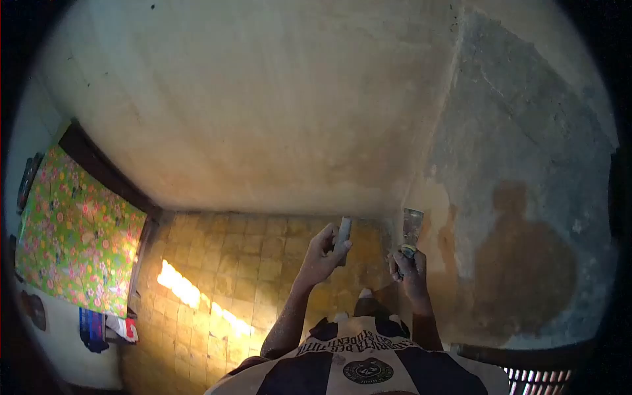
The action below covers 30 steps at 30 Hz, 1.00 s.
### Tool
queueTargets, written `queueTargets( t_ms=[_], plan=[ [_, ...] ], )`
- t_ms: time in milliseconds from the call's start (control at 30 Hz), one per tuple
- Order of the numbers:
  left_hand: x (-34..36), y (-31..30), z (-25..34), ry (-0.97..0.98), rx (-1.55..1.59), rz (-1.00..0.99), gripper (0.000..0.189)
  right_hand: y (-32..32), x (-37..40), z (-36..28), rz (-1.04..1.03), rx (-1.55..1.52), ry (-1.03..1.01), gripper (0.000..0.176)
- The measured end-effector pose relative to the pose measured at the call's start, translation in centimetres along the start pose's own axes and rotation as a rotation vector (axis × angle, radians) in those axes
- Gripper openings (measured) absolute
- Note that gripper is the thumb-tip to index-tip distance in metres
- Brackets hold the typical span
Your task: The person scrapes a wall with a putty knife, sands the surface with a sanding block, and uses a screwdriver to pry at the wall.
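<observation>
Corner of a room, head view: the left hand grips a flat grey bar; the right hand grips a broad-bladed scraper, blade pointing away from the wearer; 2 walls, a pale wall and a grey wall, meet beyond a yellow tiled floor; left, a flowered cloth

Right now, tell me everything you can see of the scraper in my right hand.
The scraper has a flat, dull greyish blade that looks like metal, broad at its far end and narrowing toward the grip, with a patchy surface. A bit of yellowish handle shows; your right hand closes around the rest. The blade points away from you, near the wall corner; whether it touches the wall, I can't tell.
</observation>
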State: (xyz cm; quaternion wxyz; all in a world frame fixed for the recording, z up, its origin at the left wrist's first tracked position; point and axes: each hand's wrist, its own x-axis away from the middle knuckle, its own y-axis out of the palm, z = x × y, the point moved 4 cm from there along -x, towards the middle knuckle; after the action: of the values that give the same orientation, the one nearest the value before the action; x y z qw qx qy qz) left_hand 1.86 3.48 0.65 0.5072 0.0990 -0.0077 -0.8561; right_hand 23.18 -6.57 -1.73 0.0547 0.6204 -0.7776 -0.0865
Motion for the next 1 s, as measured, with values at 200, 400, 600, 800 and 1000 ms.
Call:
queueTargets(
  t_ms=[200, 400, 600, 800, 1000],
  plan=[
    [-8.6, -2.0, -4.9, -0.034, -0.001, 0.042, 0.020, -0.5, -12.9, 2.0, -0.026, -0.040, 0.044, 0.023],
    [-19.9, -1.4, -4.3, -0.153, -0.083, -0.009, 0.018, -1.8, -26.4, -0.3, -0.074, -0.202, -0.009, 0.018],
    [-32.0, -0.1, -1.1, 0.410, -0.539, -0.072, 0.013, -4.4, -38.9, -5.1, 0.072, 0.165, -0.218, 0.034],
    [-46.0, 6.7, 7.4, 1.154, -0.608, -0.259, 0.020, -5.3, -48.0, -8.4, 0.221, 0.290, -0.599, 0.049],
    [-61.0, 10.5, 7.5, 1.134, -0.977, -0.543, 0.025, -5.5, -54.0, -8.7, 0.263, -0.080, -0.288, 0.024]
  ],
)
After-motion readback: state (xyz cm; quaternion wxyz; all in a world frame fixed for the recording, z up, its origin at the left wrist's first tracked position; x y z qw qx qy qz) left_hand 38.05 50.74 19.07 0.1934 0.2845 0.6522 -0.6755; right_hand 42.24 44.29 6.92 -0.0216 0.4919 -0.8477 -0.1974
